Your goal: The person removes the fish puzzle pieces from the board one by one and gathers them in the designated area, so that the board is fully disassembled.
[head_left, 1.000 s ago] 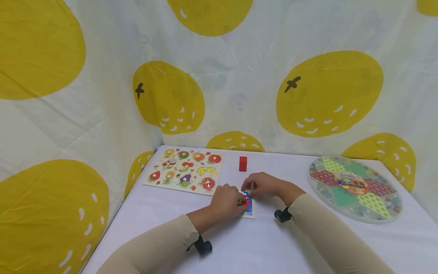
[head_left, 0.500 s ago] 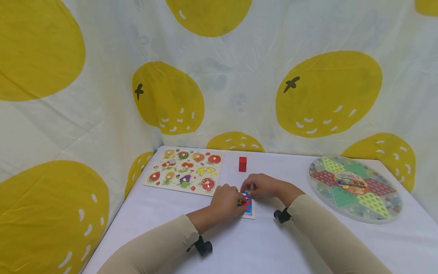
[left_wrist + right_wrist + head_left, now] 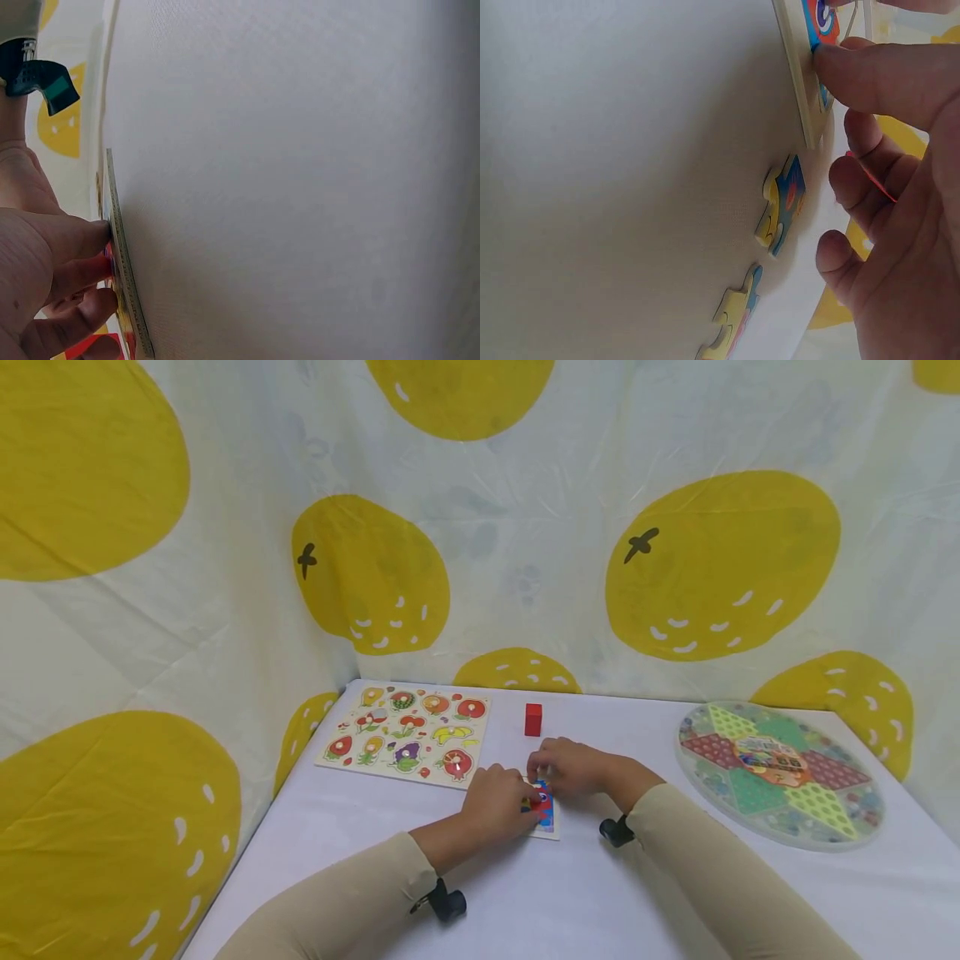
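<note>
A small jigsaw puzzle board [image 3: 551, 837] with a pale wooden rim and red and blue pieces lies mid-table. My left hand [image 3: 491, 806] covers its left part; in the left wrist view its fingertips rest on the printed face, and the thumb touches near the edge. At the far right corner is my right hand [image 3: 572, 767]. Its thumb presses a blue jigsaw piece [image 3: 811, 22] on the board, and the other fingers are bent in the air. Two loose jigsaw pieces, one blue and yellow [image 3: 790, 191], the other mostly yellow [image 3: 735, 311], lie on the cloth beside that hand.
Behind the hands stands a red block [image 3: 533, 720]. A fruit knob puzzle [image 3: 427, 778] lies at the back left. On the right is a round Chinese checkers board [image 3: 776, 768]. Fruit-print curtains [image 3: 525, 552] close off the back and left.
My right hand has shifted slightly at the board's far corner, its fingers lying lower over it. The left hand stays in place on the board.
</note>
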A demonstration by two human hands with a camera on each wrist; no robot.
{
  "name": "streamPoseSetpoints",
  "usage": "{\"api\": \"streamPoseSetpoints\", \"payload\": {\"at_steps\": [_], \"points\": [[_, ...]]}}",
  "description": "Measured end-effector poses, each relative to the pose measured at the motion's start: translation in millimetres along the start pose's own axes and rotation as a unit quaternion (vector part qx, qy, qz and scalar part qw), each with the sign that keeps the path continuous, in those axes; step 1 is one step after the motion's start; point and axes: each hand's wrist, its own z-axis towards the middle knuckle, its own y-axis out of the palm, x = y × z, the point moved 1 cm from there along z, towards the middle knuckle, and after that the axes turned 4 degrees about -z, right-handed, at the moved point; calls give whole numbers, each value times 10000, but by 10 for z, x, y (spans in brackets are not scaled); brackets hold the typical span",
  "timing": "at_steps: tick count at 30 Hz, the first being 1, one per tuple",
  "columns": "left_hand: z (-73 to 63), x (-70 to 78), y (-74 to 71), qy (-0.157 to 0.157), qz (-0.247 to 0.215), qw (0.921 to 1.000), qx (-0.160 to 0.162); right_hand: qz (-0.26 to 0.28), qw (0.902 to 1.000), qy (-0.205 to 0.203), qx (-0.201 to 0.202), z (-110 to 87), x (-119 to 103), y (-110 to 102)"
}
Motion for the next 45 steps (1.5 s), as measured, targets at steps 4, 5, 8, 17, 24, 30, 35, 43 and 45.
{"api": "streamPoseSetpoints", "payload": {"at_steps": [4, 5, 8, 17, 24, 30, 35, 43, 45], "points": [[-6, 7, -1, -20, -2, 10000, -2, -79, 9999, 67, 49, -3, -20, -3], [-9, 9, -4, -27, -2, 10000, 5, -54, 9999, 76, 58, -3, -22, -6], [-11, 10, -4, -24, 6, 10000, 32, 60, 9999, 80, 79, 5, -17, -7], [-9, 23, 3, -46, 104, 9999, 44, 679, 9974, 111, 235, 11, 56, 1], [-3, 30, 12, -89, 130, 9999, 16, 1016, 9945, 68, 225, -16, 83, 6], [-13, 47, 2, -91, 167, 9998, -6, 1116, 9934, -57, 252, -11, 106, -13], [-21, 67, -13, -121, 137, 9998, 13, 1330, 9908, -135, 216, -41, 136, -50], [-26, 58, -24, -58, 16, 10000, 64, 1298, 9912, -116, 248, -139, 211, -192], [-24, 48, -23, -50, 0, 10000, 66, 1305, 9911, -35, 243, -171, 243, -230]]}}
